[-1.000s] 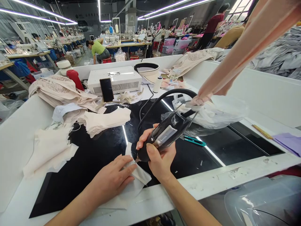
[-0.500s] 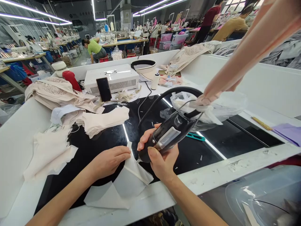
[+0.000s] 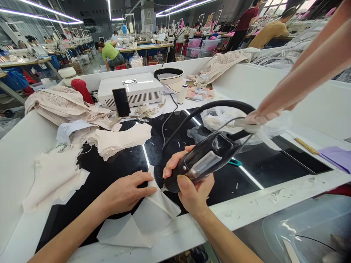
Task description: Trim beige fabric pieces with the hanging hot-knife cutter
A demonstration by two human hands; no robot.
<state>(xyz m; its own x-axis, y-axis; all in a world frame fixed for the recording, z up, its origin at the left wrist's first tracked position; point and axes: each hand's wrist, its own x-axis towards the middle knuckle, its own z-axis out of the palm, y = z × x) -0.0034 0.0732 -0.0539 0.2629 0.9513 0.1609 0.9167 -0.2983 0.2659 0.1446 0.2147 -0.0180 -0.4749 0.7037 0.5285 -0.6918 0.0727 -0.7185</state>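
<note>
My right hand [image 3: 193, 190] is wrapped around a black corded handheld tool [image 3: 204, 162], thumb on its near side. The tool tilts down to the left, and its thin metal tip is at a folded piece of pale thin fabric [image 3: 145, 219]. On that fabric, just left of the tip, my left hand [image 3: 128, 193] lies with fingers stretched out, pressing it against the black glass tabletop [image 3: 120, 164]. A twisted peach cloth [image 3: 296, 87] runs down from the upper right to the tool's cable end. Whether the tip touches the fabric is too small to tell.
Stacked pale fabric pieces [image 3: 120, 140] and a beige cloth pile [image 3: 63, 106] lie left. At the back stand a white vented box [image 3: 145, 89], a phone [image 3: 121, 103] and a thread spool [image 3: 182, 94]. A teal cutter [image 3: 234, 162] lies partly behind the tool.
The tool and my right hand have shifted slightly right in view, with the peach cloth. My left hand's fingers have spread, one now reaching nearer the tool tip.
</note>
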